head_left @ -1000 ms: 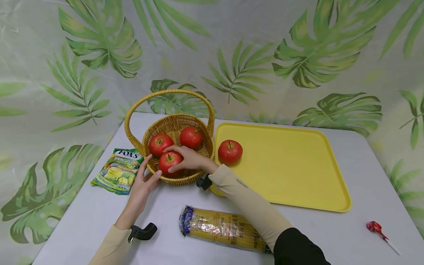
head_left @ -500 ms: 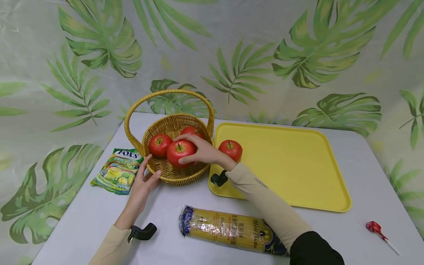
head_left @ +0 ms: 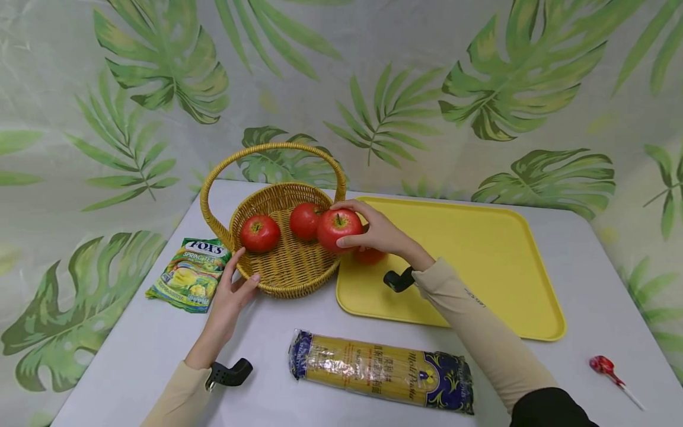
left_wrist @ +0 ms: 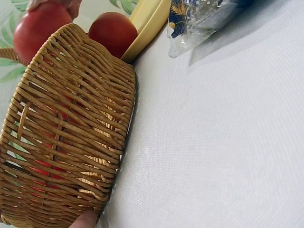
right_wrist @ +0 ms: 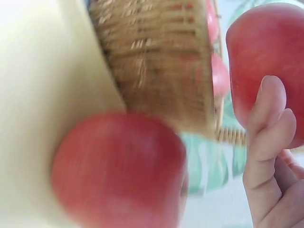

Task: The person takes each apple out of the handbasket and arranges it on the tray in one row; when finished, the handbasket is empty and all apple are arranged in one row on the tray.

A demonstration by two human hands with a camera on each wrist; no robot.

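Observation:
My right hand (head_left: 379,230) grips a red apple (head_left: 337,226) above the right rim of the wicker basket (head_left: 288,287). In the right wrist view, finger and thumb press on that apple (right_wrist: 266,42). Below it, partly hidden by the hand, another apple (head_left: 370,256) rests on the yellow tray (head_left: 453,267). Two more apples lie inside the basket, one at left (head_left: 260,233) and one at the back right (head_left: 305,220). With thumb and fingers spread around its front left side, my left hand (head_left: 226,302) holds the basket.
A green candy bag (head_left: 193,276) lies left of the basket. Nearer me is a spaghetti packet (head_left: 379,372). At the far right of the white table sits a red lollipop (head_left: 603,366). The basket's tall handle (head_left: 272,147) arches over it.
My right hand has lifted the front apple from the basket floor and carried it right, to the rim beside the tray. My left hand has stayed at the basket.

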